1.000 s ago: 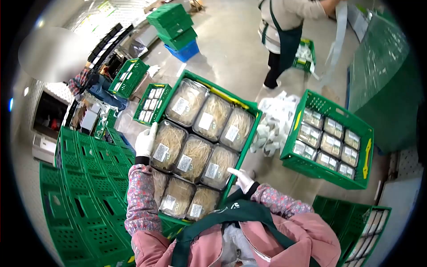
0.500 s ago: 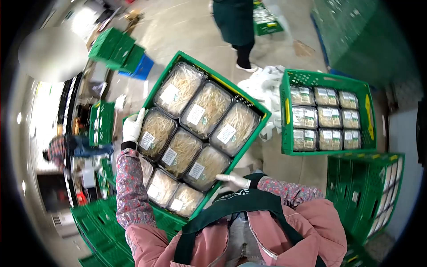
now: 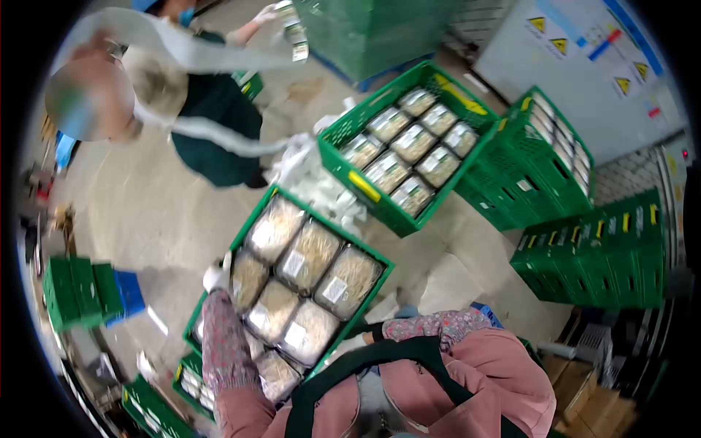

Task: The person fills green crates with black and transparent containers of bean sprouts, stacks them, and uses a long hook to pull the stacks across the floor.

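Observation:
A green crate [image 3: 388,267] full of clear-lidded packs of pale sprouts [image 3: 310,257] is held tilted in front of my body. My left hand [image 3: 217,277], in a white glove, grips the crate's left side. On the near right side, my right hand [image 3: 349,346], also gloved in white, holds the crate's edge; its fingers are partly hidden by the apron and the crate. White labels show on the packs.
Ahead on the right stands another green crate [image 3: 342,169] of smaller packs, with stacked green crates [image 3: 584,252] beyond. A co-worker in a dark apron [image 3: 219,131] stands at upper left. White plastic bags [image 3: 310,179] lie between them. Cardboard boxes [image 3: 595,409] are at lower right.
The view has turned to the right, so the surroundings have shifted left and rotated. The held crate appears lower and further left. The co-worker's upper body and the grey cabinet now show.

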The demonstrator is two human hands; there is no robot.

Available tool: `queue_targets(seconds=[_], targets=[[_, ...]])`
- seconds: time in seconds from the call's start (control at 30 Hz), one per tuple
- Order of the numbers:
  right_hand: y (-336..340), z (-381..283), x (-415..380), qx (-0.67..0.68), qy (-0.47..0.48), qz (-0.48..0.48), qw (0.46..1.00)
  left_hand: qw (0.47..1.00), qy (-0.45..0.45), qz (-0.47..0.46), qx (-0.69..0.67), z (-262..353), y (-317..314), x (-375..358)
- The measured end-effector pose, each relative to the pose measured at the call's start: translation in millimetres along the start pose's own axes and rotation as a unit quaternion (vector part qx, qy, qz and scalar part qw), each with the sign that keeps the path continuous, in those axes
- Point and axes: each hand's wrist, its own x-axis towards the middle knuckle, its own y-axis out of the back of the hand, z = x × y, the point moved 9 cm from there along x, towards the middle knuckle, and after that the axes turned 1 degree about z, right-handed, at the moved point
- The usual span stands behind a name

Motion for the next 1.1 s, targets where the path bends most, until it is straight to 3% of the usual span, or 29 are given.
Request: queue_targets(seconds=[0.07, 0.13, 0.2, 0.23, 0.27, 0.33, 0.4, 0.5, 0.53, 0.57, 0.7, 0.77, 0.83, 0.9, 0.97, 1.0, 1.1], targets=[[43.3, 20.5, 23.6, -0.074, 0.021, 0.002, 0.997, 1.0, -0.007, -0.008, 0.015, -1.4, -0.2, -2.2], [80.8, 34.1, 38.9, -0.161, 0.054, 0.007, 0.985, 0.998, -0.007, 0.061, 0.001, -9.0, -0.5, -7.9], [42.2, 2.0, 0.0, -0.288, 0.137, -0.023, 0.948, 0.997, -0.004, 0.08, -0.006, -11.5, 3.2, -16.0], [38.0, -18.4, -18.6, -0.331, 0.173, 0.007, 0.928, 0.993, -0.046, 0.104, -0.044, -14.0, -2.3, -8.7], [7.6, -53.4, -57.4, -0.397, 0.131, 0.058, 0.906, 0.988, -0.073, 0.088, -0.099, -4.3, 6.8, -16.6], [28.1, -61.7, -72.7, -0.421, 0.13, 0.126, 0.889, 0.967, -0.124, 0.16, -0.154, -17.2, 6.8, -6.1], [28.3, -76.6, -112.8, -0.272, 0.283, 0.142, 0.909, 0.942, -0.131, 0.243, -0.193, -0.3, 23.2, -15.6], [-11.2, -96.2, -235.6, -0.061, 0.271, 0.251, 0.927, 0.919, -0.095, 0.262, -0.279, 90.4, 74.7, -86.1], [-3.6, -101.0, -258.6, -0.059, 0.336, 0.231, 0.911, 0.905, -0.132, 0.266, -0.305, 118.0, 76.3, -101.1], [15.6, -85.3, -288.1, -0.019, 0.354, 0.295, 0.887, 0.888, -0.169, 0.271, -0.33, 146.6, 77.2, -119.0], [73.1, -35.2, -402.6, 0.013, 0.373, 0.461, 0.805, 0.856, -0.254, 0.22, -0.393, 294.3, 74.6, -215.6], [102.4, -0.3, -453.7, 0.038, 0.392, 0.493, 0.775, 0.836, -0.296, 0.221, -0.407, 361.2, 61.3, -259.2], [120.3, 40.7, -513.2, 0.083, 0.406, 0.535, 0.736, 0.802, -0.317, 0.134, -0.488, 426.0, 30.3, -295.0], [140.0, 86.9, -573.9, 0.126, 0.465, 0.557, 0.676, 0.8, -0.36, 0.106, -0.468, 494.9, 7.6, -334.3], [144.9, 142.2, -643.7, 0.205, 0.527, 0.595, 0.571, 0.806, -0.381, 0.079, -0.446, 557.5, -25.8, -348.3], [141.9, 170.8, -678.2, 0.237, 0.537, 0.629, 0.509, 0.8, -0.349, 0.004, -0.487, 594.2, -33.6, -369.2], [145.9, 248.1, -768.3, 0.246, 0.576, 0.683, 0.375, 0.766, -0.413, -0.02, -0.492, 686.3, -69.4, -387.9]])
